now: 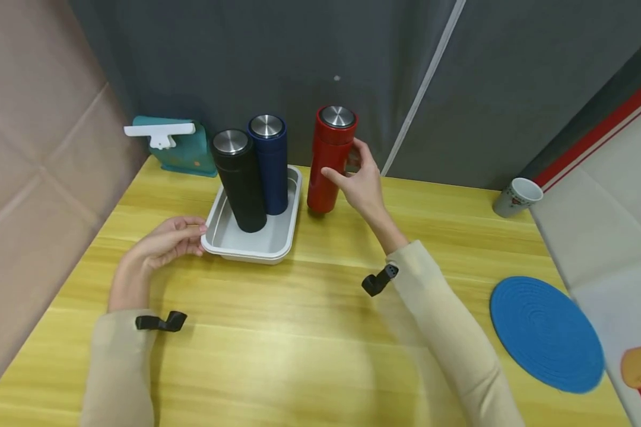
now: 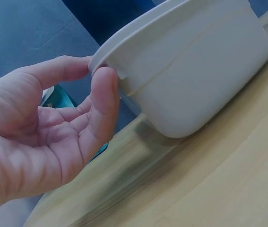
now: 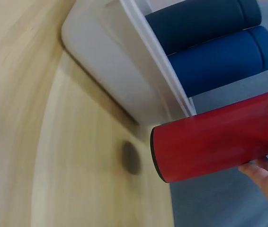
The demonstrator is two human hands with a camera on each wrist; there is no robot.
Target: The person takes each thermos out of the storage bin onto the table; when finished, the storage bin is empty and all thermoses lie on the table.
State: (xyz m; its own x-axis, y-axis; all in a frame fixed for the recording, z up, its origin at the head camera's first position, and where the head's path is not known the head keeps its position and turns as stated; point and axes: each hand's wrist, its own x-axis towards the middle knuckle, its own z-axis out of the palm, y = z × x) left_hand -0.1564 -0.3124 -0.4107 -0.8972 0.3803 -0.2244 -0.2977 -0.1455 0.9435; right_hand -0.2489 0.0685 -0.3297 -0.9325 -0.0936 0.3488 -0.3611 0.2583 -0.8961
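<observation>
My right hand (image 1: 364, 182) grips a red thermos bottle (image 1: 328, 160) with a steel-topped lid. In the right wrist view the base of the red bottle (image 3: 209, 139) hangs above the table, with a dark shadow under it. To its left stands a white rectangular tray (image 1: 251, 256) holding a black thermos (image 1: 241, 190) and a dark blue thermos (image 1: 273, 172), both upright. At the tray's left front corner is my left hand (image 1: 168, 242). The left wrist view shows its thumb and index finger pinching the tray rim (image 2: 124, 40).
A teal bag (image 1: 184, 155) closed with a white clip (image 1: 160, 131) stands at the back left. On the right lie a round blue mat (image 1: 547, 334) and, farther back, a small patterned cup (image 1: 515, 198). A grey curtain (image 1: 278, 53) borders the wooden table's back edge.
</observation>
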